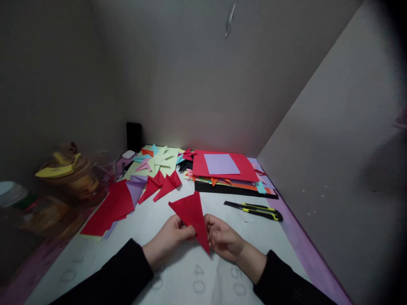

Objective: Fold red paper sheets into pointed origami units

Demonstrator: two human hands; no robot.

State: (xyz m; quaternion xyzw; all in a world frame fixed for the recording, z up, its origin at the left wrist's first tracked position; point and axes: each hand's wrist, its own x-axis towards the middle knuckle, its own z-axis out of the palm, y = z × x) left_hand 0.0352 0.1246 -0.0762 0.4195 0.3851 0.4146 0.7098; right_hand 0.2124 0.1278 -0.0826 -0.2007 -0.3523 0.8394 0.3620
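Observation:
A folded red paper triangle (194,214) is held up in front of me, one point toward the wall and another down toward me. My left hand (173,235) grips its lower left edge, thumb on top and fingers underneath. Curled fingers of my right hand (224,237) meet the right edge, their tips partly hidden by the paper. Beyond it lie two folded red paper pieces (168,184). Left of these is a stack of red paper sheets (111,207) with purple paper (136,186) beside it.
A black and yellow utility knife (256,210) lies right of my hands on the marked white mat (178,279). Behind are a paper stack (251,167) and several coloured folded pieces (155,159). A blurred brown basket (76,178) and white-lidded container (12,190) stand left.

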